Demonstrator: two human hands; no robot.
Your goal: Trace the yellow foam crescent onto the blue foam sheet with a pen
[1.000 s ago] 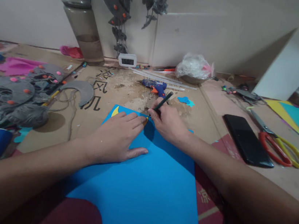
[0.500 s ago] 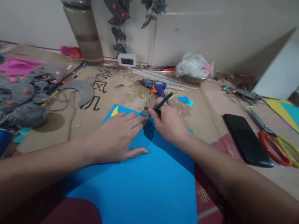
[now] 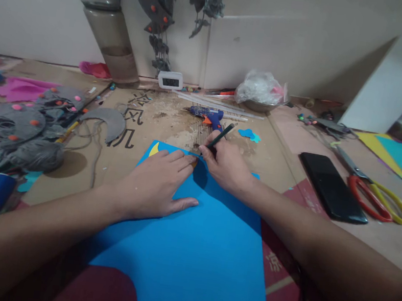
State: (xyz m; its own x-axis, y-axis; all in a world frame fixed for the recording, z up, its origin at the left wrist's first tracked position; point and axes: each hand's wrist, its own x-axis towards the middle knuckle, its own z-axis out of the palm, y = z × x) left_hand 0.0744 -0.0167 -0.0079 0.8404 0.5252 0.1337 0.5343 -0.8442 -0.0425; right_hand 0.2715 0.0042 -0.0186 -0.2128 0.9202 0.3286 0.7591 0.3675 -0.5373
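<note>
A large blue sheet (image 3: 199,249) lies on the cardboard-covered table. My left hand (image 3: 162,180) rests flat on its upper left part, fingers stretched out and thumb apart. Under those fingers is a yellow shape (image 3: 154,149), its pointed tip showing at the left and a little of it at the fingertips; the rest is hidden. My right hand (image 3: 227,164) grips a dark pencil (image 3: 221,136), whose lower end is at the sheet's top edge, just right of my left fingertips.
A blue glue gun (image 3: 207,114) and small blue cutouts (image 3: 249,135) lie beyond the sheet. To the right are a black phone (image 3: 331,187) and scissors (image 3: 380,196). Grey felt pieces (image 3: 23,122) lie left, with a bottle (image 3: 112,40) and clock (image 3: 170,81) behind.
The pencil has tilted slightly to the right at its top. Slightly less yellow shows by my left fingertips. My left hand stays nearly where it was.
</note>
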